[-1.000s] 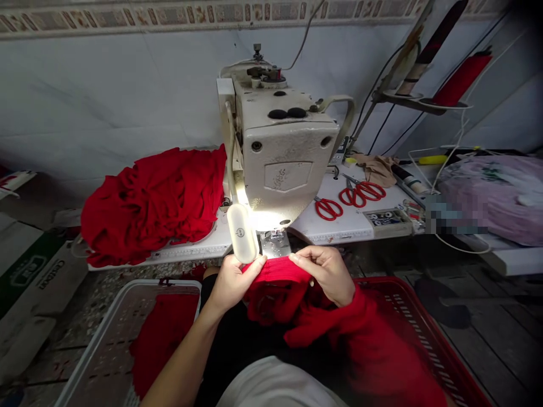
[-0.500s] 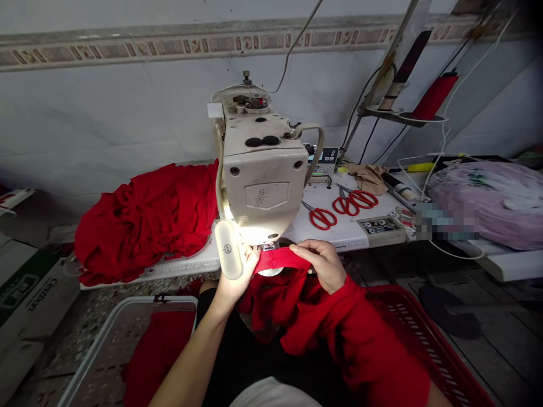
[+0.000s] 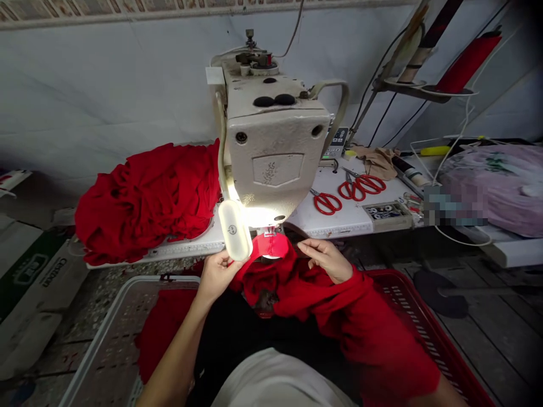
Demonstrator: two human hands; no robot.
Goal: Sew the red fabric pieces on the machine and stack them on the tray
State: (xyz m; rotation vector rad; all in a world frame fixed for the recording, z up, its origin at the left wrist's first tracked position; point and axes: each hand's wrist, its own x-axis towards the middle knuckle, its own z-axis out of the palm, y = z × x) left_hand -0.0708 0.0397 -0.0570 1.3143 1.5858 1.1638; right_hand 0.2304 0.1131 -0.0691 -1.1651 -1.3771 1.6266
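Observation:
A cream sewing machine (image 3: 275,152) stands on the white table (image 3: 352,217), its white lamp (image 3: 235,230) lit. Red knit fabric (image 3: 305,288) lies under the presser foot and drapes down over my lap. My left hand (image 3: 218,271) pinches the fabric edge just below the lamp, left of the needle. On the right of the needle, my right hand (image 3: 326,259) grips the same fabric with its fingers curled.
A heap of red fabric (image 3: 148,200) covers the table's left side. Two pairs of red scissors (image 3: 326,202) (image 3: 362,185) and a small box (image 3: 386,212) lie to the right. A grey basket (image 3: 106,339) sits lower left, a red basket (image 3: 407,305) lower right. Thread cones (image 3: 464,65) stand at the back right.
The fabric band was held flat before the needle plate; it now sits bunched under the presser foot. Both hands have shifted slightly lower and apart.

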